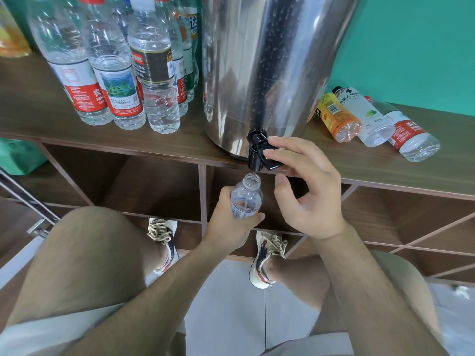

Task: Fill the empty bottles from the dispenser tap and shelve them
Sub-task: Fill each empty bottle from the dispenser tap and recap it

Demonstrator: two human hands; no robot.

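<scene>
Upright bottles [115, 80] left of dispenser [257, 60], empties [372, 119] lying right, left hand [226, 222] grips uncapped bottle [246, 199] under tap [254, 155], right hand [308, 191] holds lever [273, 163].

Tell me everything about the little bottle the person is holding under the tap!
The small bottle is clear plastic, uncapped, with a label round its middle. It is held roughly upright, mouth just under the black tap, a thin stream running in. The left hand grips its lower part.
</scene>
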